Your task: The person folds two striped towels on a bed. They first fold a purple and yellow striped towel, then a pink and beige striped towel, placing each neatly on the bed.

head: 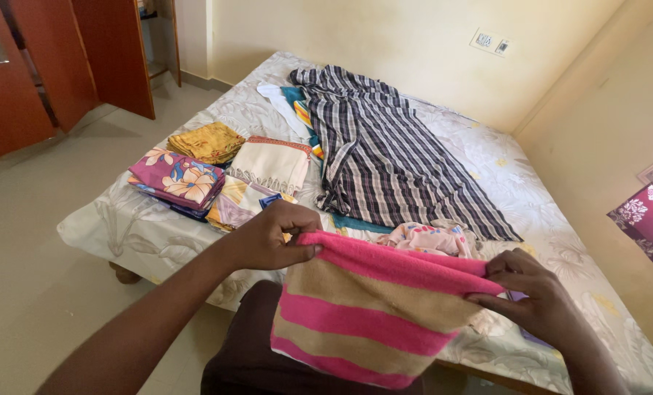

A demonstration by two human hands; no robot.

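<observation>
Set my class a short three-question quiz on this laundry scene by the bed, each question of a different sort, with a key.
1. True or false: both hands pinch the top edge of the pink and tan striped towel.
2. Which lies unfolded on the bed? A) checked cloth B) yellow cloth
3. What colour is the folded cloth with large flowers?

Key:
1. True: left hand, right hand.
2. A, the checked cloth.
3. Purple, the floral cloth.
</observation>
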